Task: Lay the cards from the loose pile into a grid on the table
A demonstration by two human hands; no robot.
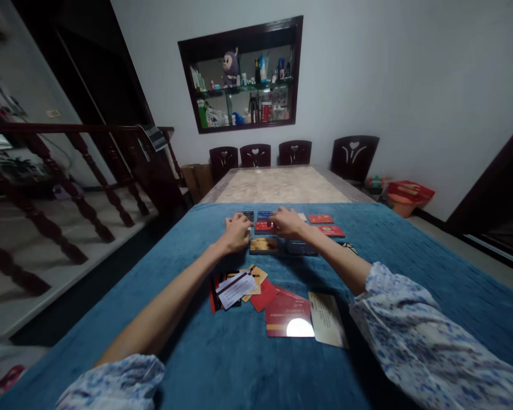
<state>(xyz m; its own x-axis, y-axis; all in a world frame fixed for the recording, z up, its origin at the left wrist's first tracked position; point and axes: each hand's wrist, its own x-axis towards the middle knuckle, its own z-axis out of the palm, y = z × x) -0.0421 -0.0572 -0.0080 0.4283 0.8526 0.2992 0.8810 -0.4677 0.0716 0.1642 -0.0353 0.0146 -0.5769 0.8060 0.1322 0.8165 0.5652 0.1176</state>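
Note:
Both hands reach over rows of flat cards on the blue cloth [183, 245]. My left hand [238, 232] is closed, its fingers curled down by the left end of a red card [263, 229]; part of a white card shows under them. At that red card's right end are the bent fingertips of my right hand [287, 222], also closed. What either hand pinches is hidden. A gold card [263, 246] and a dark blue card [301, 247] lie nearer me. Behind is a blue card [265, 215]. To the right lie an orange-red card [320, 218] and another red card [331, 230].
Between my forearms lies a loose spread: a white card [236, 289] with a dark stripe, yellow cards, a large red card [287, 313] with glare and a beige card [327, 319]. Chairs [255, 155] stand beyond the table [277, 185]; a railing [94, 162] is left.

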